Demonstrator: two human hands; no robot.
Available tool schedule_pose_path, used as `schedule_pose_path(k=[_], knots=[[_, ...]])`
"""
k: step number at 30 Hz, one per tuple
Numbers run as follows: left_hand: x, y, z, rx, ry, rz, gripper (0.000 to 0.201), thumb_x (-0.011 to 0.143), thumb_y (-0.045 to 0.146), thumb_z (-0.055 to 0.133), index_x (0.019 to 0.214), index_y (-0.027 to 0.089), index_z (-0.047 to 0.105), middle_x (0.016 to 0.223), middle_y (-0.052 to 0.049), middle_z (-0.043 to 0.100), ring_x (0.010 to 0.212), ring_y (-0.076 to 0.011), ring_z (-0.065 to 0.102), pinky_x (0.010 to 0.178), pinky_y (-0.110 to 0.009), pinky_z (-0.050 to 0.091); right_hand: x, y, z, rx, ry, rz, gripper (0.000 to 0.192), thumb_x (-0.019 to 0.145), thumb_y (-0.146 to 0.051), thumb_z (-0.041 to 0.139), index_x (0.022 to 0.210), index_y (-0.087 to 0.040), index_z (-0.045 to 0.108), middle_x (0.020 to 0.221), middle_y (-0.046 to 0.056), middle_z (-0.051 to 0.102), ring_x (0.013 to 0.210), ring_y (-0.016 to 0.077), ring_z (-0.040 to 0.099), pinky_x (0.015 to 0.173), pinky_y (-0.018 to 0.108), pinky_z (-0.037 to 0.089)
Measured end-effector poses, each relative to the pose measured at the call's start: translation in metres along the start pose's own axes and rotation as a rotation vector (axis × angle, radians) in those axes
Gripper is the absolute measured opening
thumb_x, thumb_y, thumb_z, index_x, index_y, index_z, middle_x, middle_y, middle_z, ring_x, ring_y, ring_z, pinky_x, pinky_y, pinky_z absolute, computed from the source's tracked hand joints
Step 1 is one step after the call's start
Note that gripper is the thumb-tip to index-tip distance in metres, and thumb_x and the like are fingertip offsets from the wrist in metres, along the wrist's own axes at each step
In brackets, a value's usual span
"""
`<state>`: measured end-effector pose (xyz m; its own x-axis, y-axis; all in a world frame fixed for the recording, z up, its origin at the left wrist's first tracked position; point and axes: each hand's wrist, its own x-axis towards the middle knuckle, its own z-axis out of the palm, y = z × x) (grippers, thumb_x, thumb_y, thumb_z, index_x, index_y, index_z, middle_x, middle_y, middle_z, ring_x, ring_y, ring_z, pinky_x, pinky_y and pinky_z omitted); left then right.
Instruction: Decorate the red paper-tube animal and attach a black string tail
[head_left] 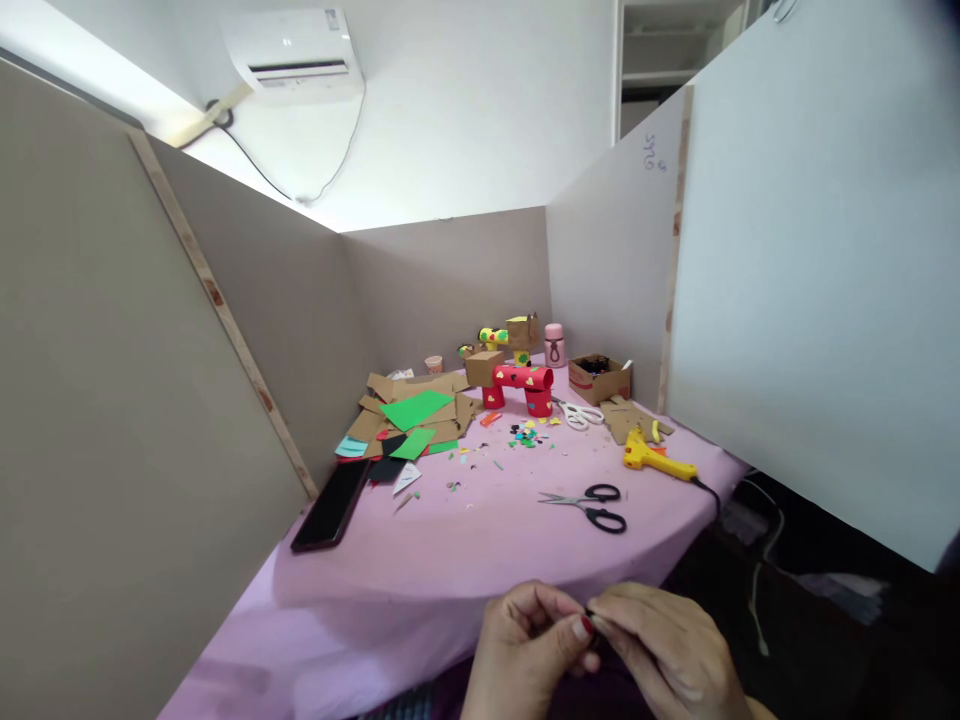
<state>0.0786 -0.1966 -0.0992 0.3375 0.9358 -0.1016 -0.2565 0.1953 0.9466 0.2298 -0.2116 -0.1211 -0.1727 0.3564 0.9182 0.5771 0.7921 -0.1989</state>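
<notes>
Below the table's front edge, my left hand [529, 640] and my right hand [666, 640] meet, fingertips pinched together. A tiny dark piece [589, 613] shows between them; it is too small and covered to name. Both hands are closed on it. Nearest to them on the pink tablecloth [465, 550] lie scissors with black handles [604, 518], blades apart and pointing left. Farther back stands a model of red tubes [523, 377] dotted with small coloured shapes, with a brown cardboard box part at its left end.
A yellow glue gun [658, 459] and white-handled scissors [581, 414] lie at right, near a cardboard box [609, 384]. Tiny paper cutouts [527, 436] are scattered mid-table. Left are a phone [331, 505] and green paper [417, 408] on cardboard. A pink flask [554, 346] and yellow model [493, 337] stand behind.
</notes>
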Motion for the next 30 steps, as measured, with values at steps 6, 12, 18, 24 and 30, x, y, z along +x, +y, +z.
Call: schedule_pose_path(k=[6, 12, 18, 24, 30], knots=[[0.001, -0.003, 0.0, -0.128, -0.088, -0.037, 0.039, 0.058, 0.04, 0.082, 0.068, 0.015, 0.055, 0.057, 0.0, 0.065, 0.048, -0.0077, 0.058, 0.05, -0.017, 0.04, -0.007, 0.0, 0.003, 0.166, -0.099, 0.218, 0.014, 0.093, -0.015, 0.045, 0.085, -0.021, 0.054, 0.063, 0.0, 0.062, 0.052, 0.0135, 0.061, 0.053, 0.021, 0.045], [0.002, -0.009, -0.002, -0.224, -0.146, -0.034, 0.038, 0.066, 0.041, 0.078, 0.075, 0.017, 0.049, 0.058, 0.0, 0.065, 0.051, -0.0095, 0.061, 0.052, -0.018, 0.041, -0.012, 0.0, 0.006, 0.327, -0.17, 0.407, 0.019, 0.094, -0.019, 0.04, 0.079, -0.023, 0.051, 0.065, -0.001, 0.059, 0.056, 0.0136, 0.058, 0.056, 0.021, 0.043], [0.002, -0.013, -0.003, -0.243, -0.173, 0.01, 0.036, 0.074, 0.044, 0.07, 0.079, 0.021, 0.043, 0.061, 0.002, 0.064, 0.051, -0.0093, 0.06, 0.052, -0.019, 0.039, -0.026, 0.003, 0.017, 0.346, -0.104, 0.439, 0.023, 0.096, -0.025, 0.035, 0.077, -0.023, 0.047, 0.063, -0.002, 0.051, 0.054, 0.0144, 0.051, 0.054, 0.023, 0.038], [0.002, -0.017, -0.004, -0.2, -0.177, 0.077, 0.036, 0.079, 0.049, 0.064, 0.081, 0.021, 0.04, 0.059, 0.004, 0.062, 0.048, -0.0068, 0.053, 0.052, -0.019, 0.032, -0.023, 0.0, 0.016, 0.368, -0.115, 0.462, 0.027, 0.097, -0.029, 0.032, 0.074, -0.023, 0.045, 0.061, -0.003, 0.048, 0.051, 0.013, 0.047, 0.052, 0.023, 0.034], [0.002, -0.016, 0.0, -0.231, -0.13, 0.105, 0.038, 0.077, 0.05, 0.064, 0.081, 0.021, 0.04, 0.056, 0.006, 0.059, 0.048, -0.0054, 0.049, 0.052, -0.019, 0.029, -0.005, -0.008, 0.006, 0.393, -0.225, 0.461, 0.032, 0.098, -0.034, 0.028, 0.074, -0.023, 0.046, 0.062, -0.002, 0.052, 0.053, 0.0138, 0.05, 0.053, 0.023, 0.037]])
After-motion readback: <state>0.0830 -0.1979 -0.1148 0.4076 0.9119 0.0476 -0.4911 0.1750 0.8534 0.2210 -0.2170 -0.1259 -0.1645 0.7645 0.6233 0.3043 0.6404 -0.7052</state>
